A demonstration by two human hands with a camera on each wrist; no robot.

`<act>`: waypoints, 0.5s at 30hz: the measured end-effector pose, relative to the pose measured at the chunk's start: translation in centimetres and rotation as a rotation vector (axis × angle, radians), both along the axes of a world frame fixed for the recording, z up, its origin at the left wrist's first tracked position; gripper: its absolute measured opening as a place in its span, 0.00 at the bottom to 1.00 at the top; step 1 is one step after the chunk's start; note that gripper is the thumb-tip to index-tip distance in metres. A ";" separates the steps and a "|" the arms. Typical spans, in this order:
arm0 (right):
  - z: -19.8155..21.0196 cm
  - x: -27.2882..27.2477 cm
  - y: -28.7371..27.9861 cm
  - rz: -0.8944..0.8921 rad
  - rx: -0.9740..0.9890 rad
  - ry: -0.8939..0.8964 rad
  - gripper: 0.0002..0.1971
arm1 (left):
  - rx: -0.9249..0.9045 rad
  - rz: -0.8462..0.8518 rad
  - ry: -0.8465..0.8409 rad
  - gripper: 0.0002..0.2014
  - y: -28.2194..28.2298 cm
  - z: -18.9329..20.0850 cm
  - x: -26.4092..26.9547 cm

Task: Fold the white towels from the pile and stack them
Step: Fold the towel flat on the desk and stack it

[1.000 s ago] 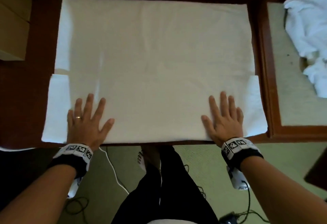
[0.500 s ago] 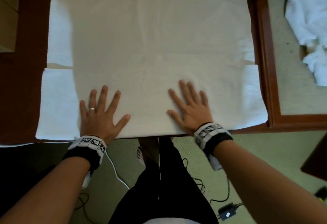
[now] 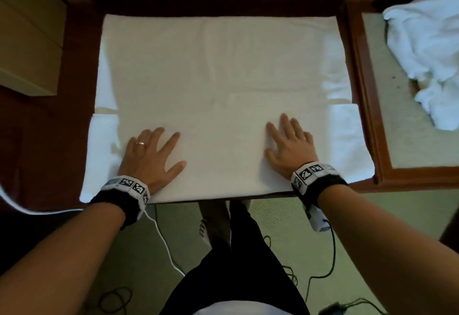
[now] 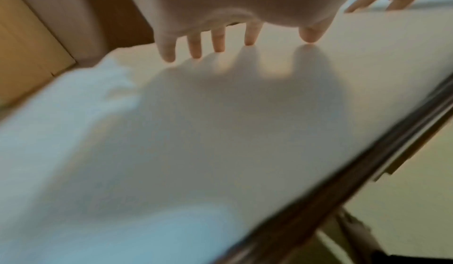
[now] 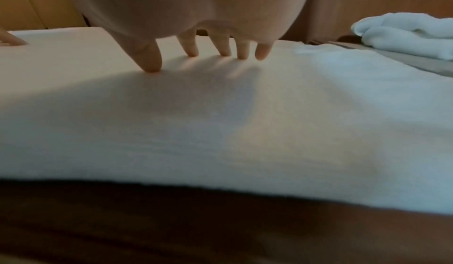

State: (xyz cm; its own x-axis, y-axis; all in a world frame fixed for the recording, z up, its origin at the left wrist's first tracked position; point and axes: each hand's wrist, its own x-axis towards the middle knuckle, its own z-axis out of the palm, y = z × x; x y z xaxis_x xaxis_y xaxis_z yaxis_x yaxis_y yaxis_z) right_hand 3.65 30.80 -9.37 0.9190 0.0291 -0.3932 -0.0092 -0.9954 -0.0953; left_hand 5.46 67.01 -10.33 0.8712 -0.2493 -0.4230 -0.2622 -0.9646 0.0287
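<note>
Both flat palms, left hand and right hand, had slid apart, grasping nothing, smoothing the towel; uneven pressure could rumple its fold.

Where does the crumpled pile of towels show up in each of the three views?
Head: pile of towels at the far right, on the side surface.
Left wrist: not in view.
Right wrist: pile of towels at the upper right.
Shared landmark: the spread towel under both hands.

dim, warm light | wrist views blurred (perhaps motion) | soft shadows
</note>
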 end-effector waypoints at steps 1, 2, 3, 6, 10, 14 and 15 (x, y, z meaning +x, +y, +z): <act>0.1 0.0 0.5 -0.027 0.011 0.041 0.36 | 0.039 0.063 0.048 0.39 1.3 0.0 0.4; 0.2 0.0 0.6 -0.055 0.022 0.072 0.36 | 0.065 0.161 0.097 0.40 2.6 0.2 0.8; 0.4 0.1 0.6 -0.067 0.026 0.094 0.36 | 0.077 0.265 0.139 0.41 3.6 0.6 1.3; 1.2 1.3 0.2 -0.055 0.055 0.150 0.35 | 0.136 0.397 0.178 0.40 4.6 2.7 3.3; 2.7 4.2 -0.4 -0.064 0.083 0.132 0.24 | 0.207 0.305 0.155 0.30 2.9 5.0 7.5; 3.6 9.0 -1.2 -0.038 0.021 0.136 0.21 | 0.117 0.235 0.170 0.22 0.5 6.0 12.7; 3.7 10.5 -1.5 -0.025 0.022 0.138 0.22 | 0.077 0.246 0.173 0.22 -0.2 6.3 14.3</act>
State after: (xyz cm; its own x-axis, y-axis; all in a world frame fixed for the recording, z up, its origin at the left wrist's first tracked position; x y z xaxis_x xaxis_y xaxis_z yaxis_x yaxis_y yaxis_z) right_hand 14.17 29.28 -5.72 0.8568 0.0168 -0.5153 -0.0488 -0.9923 -0.1134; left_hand 19.71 66.82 -4.07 0.8148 -0.0016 -0.5798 -0.0184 -0.9996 -0.0230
